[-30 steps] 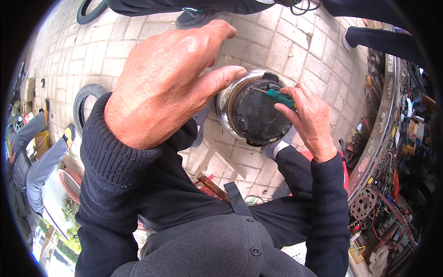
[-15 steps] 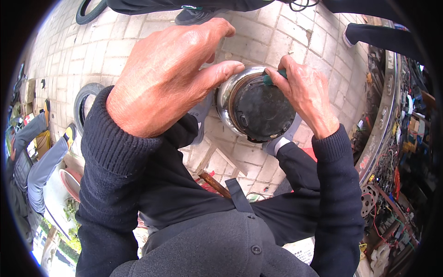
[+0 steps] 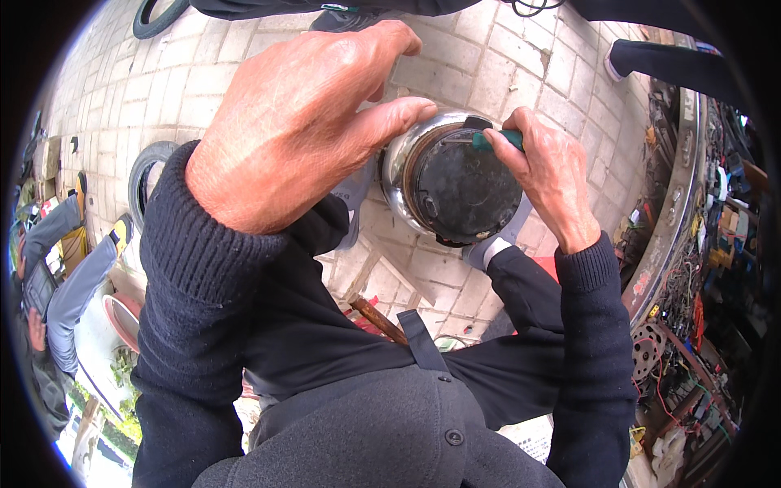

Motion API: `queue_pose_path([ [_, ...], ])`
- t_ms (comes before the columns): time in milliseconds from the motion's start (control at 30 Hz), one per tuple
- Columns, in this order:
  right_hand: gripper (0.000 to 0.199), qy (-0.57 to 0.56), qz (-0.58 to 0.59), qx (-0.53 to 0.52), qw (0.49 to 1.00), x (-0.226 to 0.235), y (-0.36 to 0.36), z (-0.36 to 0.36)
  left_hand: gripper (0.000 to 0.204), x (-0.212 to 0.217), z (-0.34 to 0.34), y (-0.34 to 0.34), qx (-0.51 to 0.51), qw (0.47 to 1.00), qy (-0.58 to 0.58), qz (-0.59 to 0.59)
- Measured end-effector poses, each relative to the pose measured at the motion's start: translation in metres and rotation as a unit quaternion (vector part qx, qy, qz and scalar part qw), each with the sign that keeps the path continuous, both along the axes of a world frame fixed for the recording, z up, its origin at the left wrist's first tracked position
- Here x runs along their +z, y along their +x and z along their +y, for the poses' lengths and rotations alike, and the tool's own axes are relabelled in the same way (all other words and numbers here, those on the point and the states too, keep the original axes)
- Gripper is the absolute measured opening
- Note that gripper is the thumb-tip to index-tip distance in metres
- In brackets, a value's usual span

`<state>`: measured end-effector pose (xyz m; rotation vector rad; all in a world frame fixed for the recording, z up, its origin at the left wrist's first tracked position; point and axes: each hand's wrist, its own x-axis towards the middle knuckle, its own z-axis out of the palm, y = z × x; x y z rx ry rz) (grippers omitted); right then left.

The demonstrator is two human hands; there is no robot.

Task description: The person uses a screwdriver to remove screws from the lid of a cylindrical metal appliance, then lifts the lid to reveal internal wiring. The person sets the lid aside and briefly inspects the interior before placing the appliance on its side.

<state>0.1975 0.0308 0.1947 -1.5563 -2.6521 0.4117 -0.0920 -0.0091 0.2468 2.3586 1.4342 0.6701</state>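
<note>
Between my knees stands a round, shiny metal vessel (image 3: 396, 175) with a worn brown ring and a black disc (image 3: 468, 189) facing up. My right hand (image 3: 549, 167) grips a green-handled screwdriver (image 3: 512, 139), its thin shaft lying level over the disc's far edge and pointing left. A dark tab stands at the far rim. My left hand (image 3: 293, 122) hangs above the vessel's left side, thumb and forefinger spread apart. The thumb's tip overlaps the rim in view; whether it touches I cannot tell. The other fingers of that hand are mostly hidden.
Pale paving bricks (image 3: 439, 65) cover the ground. A small tyre (image 3: 146, 183) lies at left, another (image 3: 154, 20) beyond it. Metal scrap and wires (image 3: 691, 366) crowd the right side. A rusty rod (image 3: 378, 320) lies near my lap. Other people's legs (image 3: 85, 289) show at left and far.
My right hand has shifted slightly toward me and turned, so the screwdriver's shaft now shows across the disc's far part. My left hand has moved a little.
</note>
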Motion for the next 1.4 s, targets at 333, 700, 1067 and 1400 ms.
queue_pose_path([
  [333, 0.037, 0.012, 0.000, -0.004, 1.000, -0.003, 0.001, 0.000, 0.038, 0.034, 0.008, 0.008, 0.030, 0.983, -0.180, -0.020],
  [700, 0.036, -0.014, -0.001, -0.034, 0.999, -0.001, 0.003, 0.001, 0.043, 0.005, 0.001, 0.001, 0.000, 1.000, -0.013, 0.007],
  [1067, 0.044, -0.029, 0.021, -0.124, 0.992, -0.015, 0.012, 0.003, 0.045, -0.003, 0.000, -0.001, -0.010, 1.000, 0.019, -0.021],
  [1400, 0.051, -0.048, 0.043, -0.149, 0.987, -0.013, 0.020, 0.005, 0.045, -0.003, -0.001, -0.002, -0.007, 1.000, 0.016, -0.018],
])
